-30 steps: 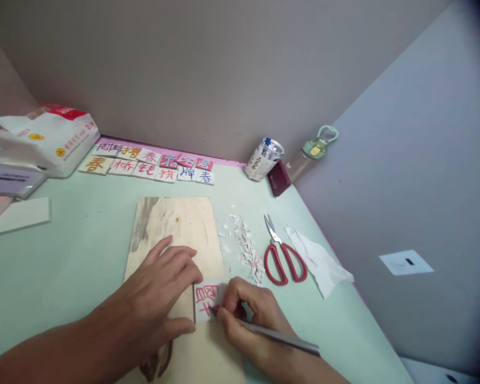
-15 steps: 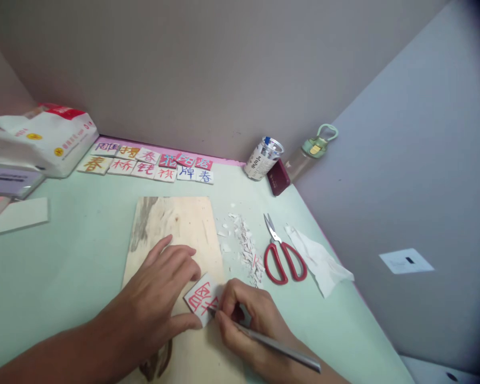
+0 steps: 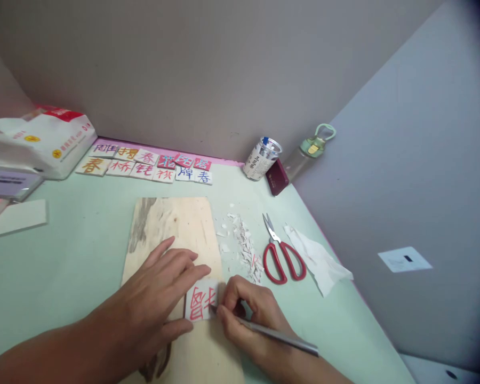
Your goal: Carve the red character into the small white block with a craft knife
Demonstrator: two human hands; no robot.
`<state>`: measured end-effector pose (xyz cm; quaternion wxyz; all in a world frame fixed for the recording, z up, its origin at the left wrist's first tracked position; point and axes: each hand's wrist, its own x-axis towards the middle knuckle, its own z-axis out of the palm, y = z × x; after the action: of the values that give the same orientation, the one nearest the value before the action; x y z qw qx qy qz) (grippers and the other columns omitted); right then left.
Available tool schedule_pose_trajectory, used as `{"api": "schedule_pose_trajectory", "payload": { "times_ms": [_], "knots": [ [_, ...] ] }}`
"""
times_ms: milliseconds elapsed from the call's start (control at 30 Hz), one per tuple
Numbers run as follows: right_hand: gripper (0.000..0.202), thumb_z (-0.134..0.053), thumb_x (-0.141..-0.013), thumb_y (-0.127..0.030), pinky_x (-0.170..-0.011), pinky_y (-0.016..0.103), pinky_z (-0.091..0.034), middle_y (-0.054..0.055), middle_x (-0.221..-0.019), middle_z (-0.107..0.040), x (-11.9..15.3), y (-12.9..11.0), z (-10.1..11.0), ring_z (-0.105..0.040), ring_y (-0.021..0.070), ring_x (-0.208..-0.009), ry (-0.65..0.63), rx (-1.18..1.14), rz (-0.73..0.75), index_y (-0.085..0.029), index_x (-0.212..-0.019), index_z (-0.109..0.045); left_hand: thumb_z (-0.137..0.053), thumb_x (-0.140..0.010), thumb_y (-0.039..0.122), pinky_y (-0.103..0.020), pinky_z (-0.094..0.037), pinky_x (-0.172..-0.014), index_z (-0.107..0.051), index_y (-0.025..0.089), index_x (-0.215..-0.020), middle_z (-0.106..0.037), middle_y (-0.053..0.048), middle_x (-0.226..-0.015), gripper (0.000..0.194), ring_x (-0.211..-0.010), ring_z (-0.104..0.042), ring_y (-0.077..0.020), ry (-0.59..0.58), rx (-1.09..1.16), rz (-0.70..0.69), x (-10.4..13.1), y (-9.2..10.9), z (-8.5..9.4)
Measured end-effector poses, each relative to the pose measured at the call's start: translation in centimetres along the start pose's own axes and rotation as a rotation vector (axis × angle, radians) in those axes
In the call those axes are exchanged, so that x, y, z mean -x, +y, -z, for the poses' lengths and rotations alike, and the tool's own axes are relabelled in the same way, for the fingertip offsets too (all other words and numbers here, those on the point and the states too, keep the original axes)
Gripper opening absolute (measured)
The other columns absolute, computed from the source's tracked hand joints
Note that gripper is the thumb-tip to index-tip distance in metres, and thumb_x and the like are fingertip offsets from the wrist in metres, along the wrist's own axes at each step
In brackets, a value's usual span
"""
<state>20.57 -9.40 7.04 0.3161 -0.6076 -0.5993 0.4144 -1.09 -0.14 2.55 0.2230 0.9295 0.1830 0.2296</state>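
Left hand splayed at lettered tile, right hand pinching slim tool

Right fingers grip a silver tool at a red-lettered tile.

A green table bears a wooden board, scissors, scraps.

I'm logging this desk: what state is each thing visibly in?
silver pen-like tool, gripped in right hand
red-lettered tile, lying flat
wooden board, stained
scissors, slightly open
tissue, crumpled
shavings, scattered
can, open-topped
water bottle, lidded
character tiles, set in rows
tissue pack, opening unclear
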Motion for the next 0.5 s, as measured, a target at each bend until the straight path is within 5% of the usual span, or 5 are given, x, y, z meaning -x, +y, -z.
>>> {"api": "schedule_pose_trajectory", "payload": {
  "times_ms": [167,500],
  "knots": [
    [0.016,-0.053,-0.084,-0.023,-0.054,0.025,-0.032,-0.004,-0.065,-0.048,0.0,0.0,-0.1,-0.041,0.0111,-0.057,0.018,0.017,0.034,-0.023,-0.071,-0.044,-0.097,-0.058,0.012,-0.057,-0.018,-0.123,-0.046,0.03,-0.137,-0.059,-0.003,-0.119,0.096,-0.119,-0.056,-0.0291,0.006,0.023,0.047,-0.2,0.0,-0.7],
    [0.016,-0.051,-0.088,-0.021,-0.055,0.022,-0.035,-0.004,-0.067,-0.051,0.5,-0.1,-0.3,-0.045,0.0108,-0.058,0.018,0.05,0.117,-0.023,-0.074,-0.044,-0.098,-0.055,0.012,-0.058,-0.014,-0.122,-0.053,0.029,-0.128,-0.06,0.0,-0.112,0.087,-0.119,-0.056,-0.0288,0.03,0.046,0.087,-0.4,0.2,-1.3]
  ]
}}
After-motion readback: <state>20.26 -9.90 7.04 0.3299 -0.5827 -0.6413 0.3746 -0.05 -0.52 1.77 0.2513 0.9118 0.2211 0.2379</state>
